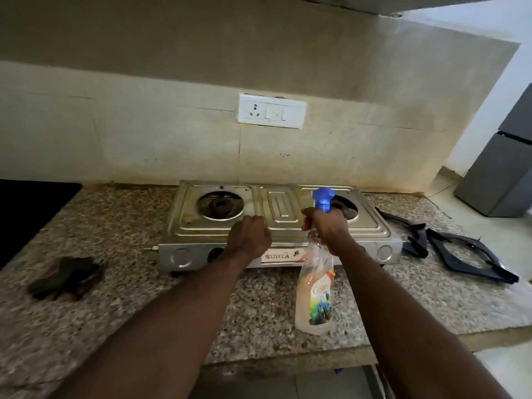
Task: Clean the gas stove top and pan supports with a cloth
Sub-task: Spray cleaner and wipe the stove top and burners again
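Dim, warm light, brighter at right; soft blur, wide-angle bending at edges.

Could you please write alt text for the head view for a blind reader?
A person's right hand grips a spray bottle in front of a two-burner steel gas stove, while the left hand, fingers curled, rests on its top. Two black pan supports lie on the granite counter to the right, a dark cloth to the left.

A home kitchen: a two-burner steel gas stove (pixel 276 226) sits on a speckled granite counter (pixel 115 298); stained tiled wall (pixel 144 133) with switchboard (pixel 272 110) behind; grey fridge (pixel 501 168) at right.
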